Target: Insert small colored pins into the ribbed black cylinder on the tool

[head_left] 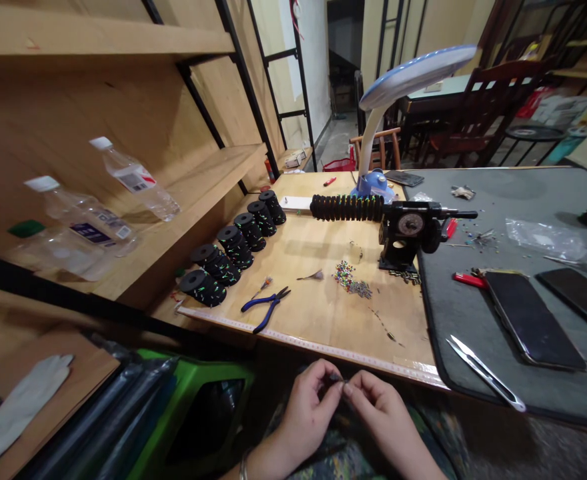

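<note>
My left hand (307,403) and my right hand (378,405) meet below the table's front edge, over my lap. Their fingertips pinch a tiny dark piece (340,380) between them; it is too small to identify. On the wooden board (318,313) above lie a heap of coloured beads (348,277), blue-handled pliers (267,305) and a small feathered bit (313,275). A black winding device (403,233) with a row of dark spools on its rod stands at the board's right side.
Several black spools (233,247) line the board's left edge. A grey mat (513,300) holds thread snips (486,373), two phones (533,320), a red lighter (468,280). A desk lamp (398,100) stands behind. Water bottles (98,200) lie on the left shelf.
</note>
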Action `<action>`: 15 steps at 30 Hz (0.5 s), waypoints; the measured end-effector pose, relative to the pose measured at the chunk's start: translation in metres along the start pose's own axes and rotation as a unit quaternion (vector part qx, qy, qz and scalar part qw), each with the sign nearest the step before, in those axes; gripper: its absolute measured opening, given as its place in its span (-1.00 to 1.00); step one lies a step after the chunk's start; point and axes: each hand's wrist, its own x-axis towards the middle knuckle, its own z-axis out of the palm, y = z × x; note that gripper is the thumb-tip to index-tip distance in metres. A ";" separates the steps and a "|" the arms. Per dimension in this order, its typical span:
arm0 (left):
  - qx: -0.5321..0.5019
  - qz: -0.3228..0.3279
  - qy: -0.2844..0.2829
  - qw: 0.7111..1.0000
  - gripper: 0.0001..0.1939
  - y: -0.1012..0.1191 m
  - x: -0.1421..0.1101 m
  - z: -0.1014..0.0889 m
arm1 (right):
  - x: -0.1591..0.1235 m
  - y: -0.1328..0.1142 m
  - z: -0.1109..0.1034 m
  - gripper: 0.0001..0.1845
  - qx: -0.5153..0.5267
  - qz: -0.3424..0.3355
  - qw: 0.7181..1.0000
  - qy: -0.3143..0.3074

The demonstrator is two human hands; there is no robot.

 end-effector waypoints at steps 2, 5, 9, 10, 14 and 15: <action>0.009 0.003 -0.002 1.000 -0.94 -0.001 0.000 0.000 | 0.000 0.002 0.000 -0.64 0.006 -0.001 1.000 0.008; 0.008 0.001 -0.009 1.000 -0.95 -0.003 0.000 0.000 | -0.001 0.004 0.000 -0.68 0.021 0.000 1.000 0.014; -0.002 -0.007 -0.019 1.000 -0.95 -0.004 0.000 0.001 | 0.000 0.002 -0.001 -0.61 0.064 0.018 0.998 0.019; -0.008 -0.011 -0.022 1.000 -0.95 -0.004 0.000 0.001 | 0.000 0.001 -0.001 -0.59 0.081 0.028 0.996 0.021; -0.059 -0.044 -0.048 0.996 -0.94 0.001 0.003 0.002 | 0.002 -0.004 -0.004 -0.51 0.131 0.062 0.989 0.037; -0.075 -0.053 -0.054 0.994 -0.93 0.003 0.003 0.002 | 0.002 -0.005 -0.005 -0.49 0.135 0.065 0.988 0.042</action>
